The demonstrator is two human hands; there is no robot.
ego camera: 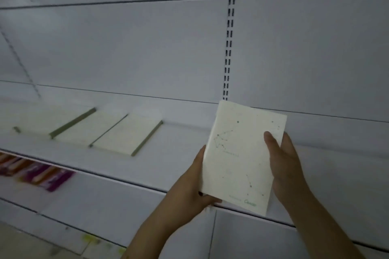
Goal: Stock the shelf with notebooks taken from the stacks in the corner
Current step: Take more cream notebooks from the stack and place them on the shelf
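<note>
1. Both hands are wrapped round one cream notebook (242, 160): the left hand (189, 187) is cupped under its near-left corner, the right hand (284, 166) is clamped on the right edge, thumb on the cover.
2. It's held tilted over the white shelf (179, 166), right of the notebooks already laid flat (126, 134).
3. Probably light, thin, a bit floppy; best gripped by the long edges.
4. The smooth cover could slip.

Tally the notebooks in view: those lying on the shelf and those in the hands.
Lying on the shelf: 3 clear ones; blur hides any farther left.
Held by both hands, left and right: 1, with a constellation cover.
Total: 4 notebooks.
</note>
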